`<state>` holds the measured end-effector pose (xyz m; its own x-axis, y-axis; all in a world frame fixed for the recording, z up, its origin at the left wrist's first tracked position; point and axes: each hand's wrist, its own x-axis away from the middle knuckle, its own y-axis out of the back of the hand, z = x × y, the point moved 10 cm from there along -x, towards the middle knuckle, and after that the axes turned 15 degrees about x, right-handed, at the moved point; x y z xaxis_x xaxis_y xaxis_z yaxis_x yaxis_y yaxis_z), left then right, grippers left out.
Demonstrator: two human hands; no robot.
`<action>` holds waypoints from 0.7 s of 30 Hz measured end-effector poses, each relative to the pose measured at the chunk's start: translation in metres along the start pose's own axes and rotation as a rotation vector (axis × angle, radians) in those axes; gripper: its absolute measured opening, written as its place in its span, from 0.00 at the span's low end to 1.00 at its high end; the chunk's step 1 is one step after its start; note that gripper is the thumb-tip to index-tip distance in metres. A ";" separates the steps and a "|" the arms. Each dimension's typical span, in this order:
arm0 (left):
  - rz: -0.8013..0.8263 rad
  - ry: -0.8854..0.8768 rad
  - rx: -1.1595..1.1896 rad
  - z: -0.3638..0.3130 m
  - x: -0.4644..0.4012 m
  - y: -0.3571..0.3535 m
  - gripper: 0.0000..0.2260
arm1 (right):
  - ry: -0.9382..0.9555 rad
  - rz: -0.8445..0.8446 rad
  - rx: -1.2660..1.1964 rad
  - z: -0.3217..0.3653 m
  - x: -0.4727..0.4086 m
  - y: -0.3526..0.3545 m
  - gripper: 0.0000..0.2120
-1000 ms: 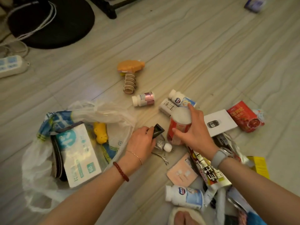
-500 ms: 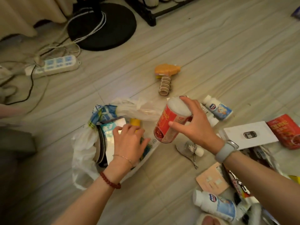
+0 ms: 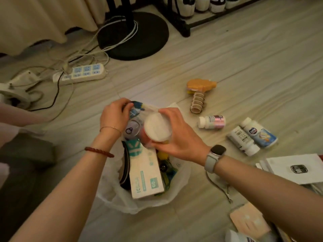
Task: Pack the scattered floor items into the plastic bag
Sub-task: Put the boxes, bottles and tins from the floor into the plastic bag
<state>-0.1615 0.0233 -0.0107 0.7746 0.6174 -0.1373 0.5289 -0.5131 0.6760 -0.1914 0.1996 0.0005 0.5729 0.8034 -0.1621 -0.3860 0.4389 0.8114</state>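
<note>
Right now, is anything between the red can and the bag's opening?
Nothing closes the mouth: the left hand holds the plastic bag rim open and the right hand holds the red can directly over it. Below, though, the tissue box and a round lidded container already fill much of the space.

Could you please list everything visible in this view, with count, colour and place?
plastic bag: 1, white translucent, floor centre
tissue box: 1, white and teal, in bag
red can: 1, white lid, over bag
bottles: 3, white, floor right
toy gun: 1, orange, beyond bottles
white card: 1, right edge
power strip: 1, white, upper left
fan base: 1, black, top
left hand: grip on bag rim
right hand: grip on can
</note>
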 end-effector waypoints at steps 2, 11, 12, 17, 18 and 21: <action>-0.066 -0.026 0.048 -0.010 -0.013 0.007 0.09 | 0.101 -0.032 0.174 0.010 -0.020 -0.004 0.38; -0.160 0.073 0.296 0.017 -0.018 0.015 0.07 | 0.045 0.041 0.126 -0.015 -0.065 -0.033 0.37; -0.166 0.078 0.314 0.017 -0.018 0.015 0.06 | 0.043 0.098 0.132 -0.018 -0.064 -0.041 0.37; -0.194 0.153 0.367 0.024 -0.011 0.012 0.06 | 0.094 0.240 0.379 -0.029 -0.051 -0.060 0.36; -0.189 0.182 0.354 0.027 -0.009 0.010 0.06 | 0.099 0.246 0.423 -0.030 -0.050 -0.061 0.36; -0.154 0.239 0.255 0.027 -0.003 0.005 0.09 | 0.129 0.255 0.473 -0.026 -0.047 -0.058 0.37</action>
<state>-0.1518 0.0024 -0.0265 0.5926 0.8049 -0.0304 0.7252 -0.5168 0.4549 -0.2148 0.1471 -0.0536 0.3988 0.9166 0.0293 -0.1170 0.0191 0.9929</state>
